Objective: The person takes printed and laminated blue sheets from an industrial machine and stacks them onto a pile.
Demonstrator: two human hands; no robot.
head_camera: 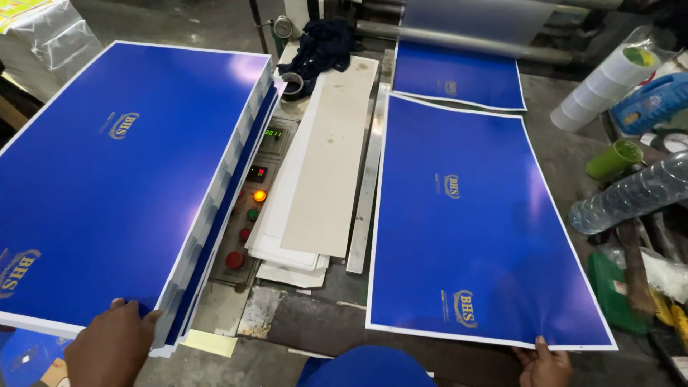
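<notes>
A thick stack of blue sheets point(122, 179), glossy with white borders and small gold emblems, fills the left side of the grey tabletop point(552, 122), its near edge overhanging the front. To its right a single blue sheet point(473, 222) lies flat, reaching to the tabletop's front edge, and another blue sheet point(459, 75) emerges from a roller point(459, 39) at the far edge. Between stack and single sheet lie pale cardboard strips point(322, 165) beside a control panel point(247, 208) with lit buttons. The left hand point(111, 347) grips the stack's near edge, fingers curled over the top. The right hand point(543, 364) pinches the single sheet's near edge close to its right corner. A clear plastic bottle point(631, 193) and green cup point(615, 159) sit at the right edge.
</notes>
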